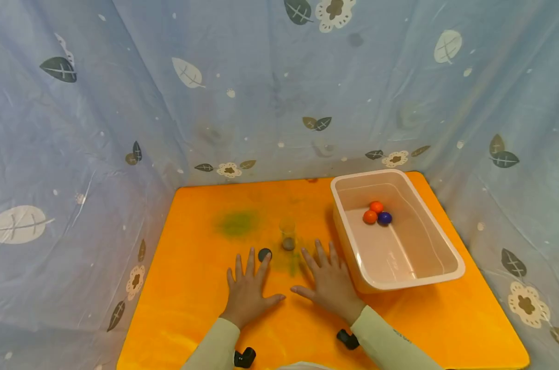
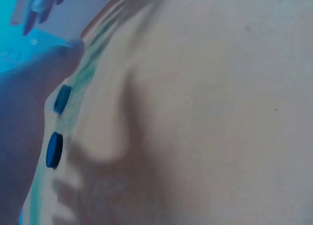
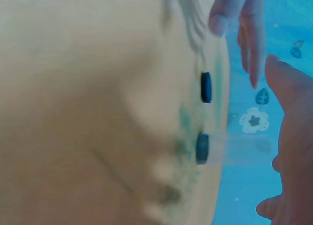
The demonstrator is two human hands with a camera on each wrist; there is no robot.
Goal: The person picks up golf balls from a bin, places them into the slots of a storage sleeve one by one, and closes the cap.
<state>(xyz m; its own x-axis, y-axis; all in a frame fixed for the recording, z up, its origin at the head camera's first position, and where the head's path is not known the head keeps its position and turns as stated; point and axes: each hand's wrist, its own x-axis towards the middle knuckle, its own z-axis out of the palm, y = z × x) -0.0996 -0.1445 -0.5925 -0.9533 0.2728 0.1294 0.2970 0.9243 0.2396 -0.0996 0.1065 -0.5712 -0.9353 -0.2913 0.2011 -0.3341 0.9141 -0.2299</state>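
Note:
My left hand [image 1: 248, 295] hovers low over the orange table with its fingers straight and spread, holding nothing. Its index fingertip overlaps a dark round disc [image 1: 264, 255] in the head view. Likewise spread and holding nothing, my right hand [image 1: 331, 288] is beside the near left wall of a pale pink bin [image 1: 360, 257]. Just beyond its fingertips stands a clear tube [image 1: 287, 228] with a dark base [image 1: 288, 244]. From the right wrist, the tube [image 3: 239, 149] appears upright on the table, apart from the loose disc [image 3: 206, 87]. Each wrist view shows part of both hands.
Inside the bin lie two orange-red balls [image 1: 370, 217] and a blue ball [image 1: 385, 218]. Green stains [image 1: 238, 223] mark the orange table [image 1: 201, 205]. Blue patterned curtains [image 1: 270, 92] hang behind it and at both sides. A white edge shows at the bottom of the head view.

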